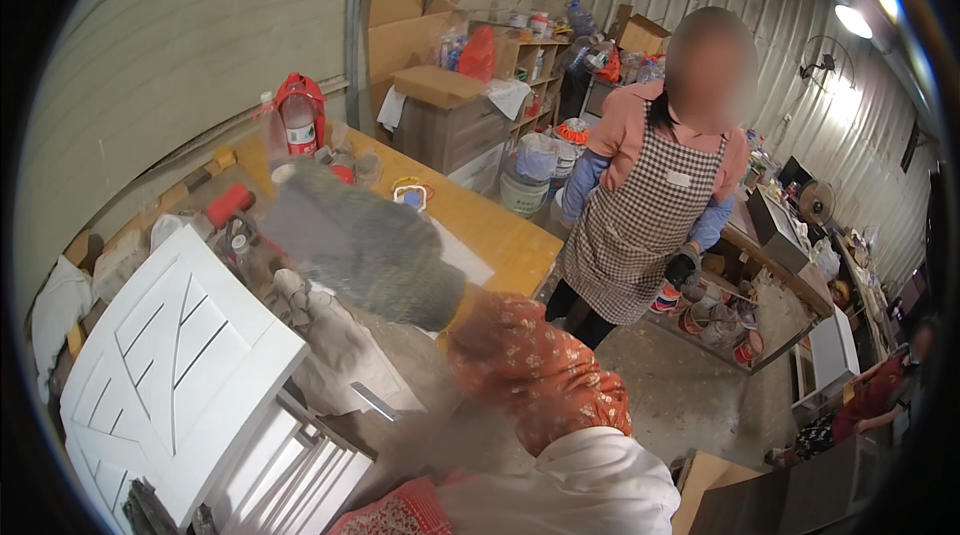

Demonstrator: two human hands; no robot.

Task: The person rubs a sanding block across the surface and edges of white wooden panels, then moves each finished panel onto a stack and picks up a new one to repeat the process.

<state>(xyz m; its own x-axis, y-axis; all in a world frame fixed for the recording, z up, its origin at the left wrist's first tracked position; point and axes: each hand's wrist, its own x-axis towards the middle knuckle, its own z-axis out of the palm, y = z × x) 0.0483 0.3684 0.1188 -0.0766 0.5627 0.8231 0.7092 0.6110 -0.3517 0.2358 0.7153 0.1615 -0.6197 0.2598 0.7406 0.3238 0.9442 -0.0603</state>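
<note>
Your dark-gloved left hand (150, 509) slipping could drop the flat white grooved panel (175, 355). I can't tell whether that hand or your grey-gloved right hand (350, 237) grips.

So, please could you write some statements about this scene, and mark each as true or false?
1. The right hand wears a grey glove. True.
2. The white panel has no slits. False: several dark slits show in it.
3. The left hand is at the panel's top edge. False: it is at the lower edge.
4. The right sleeve is flowered. True.
5. The co-worker's apron is plain blue. False: it is checked.
</note>
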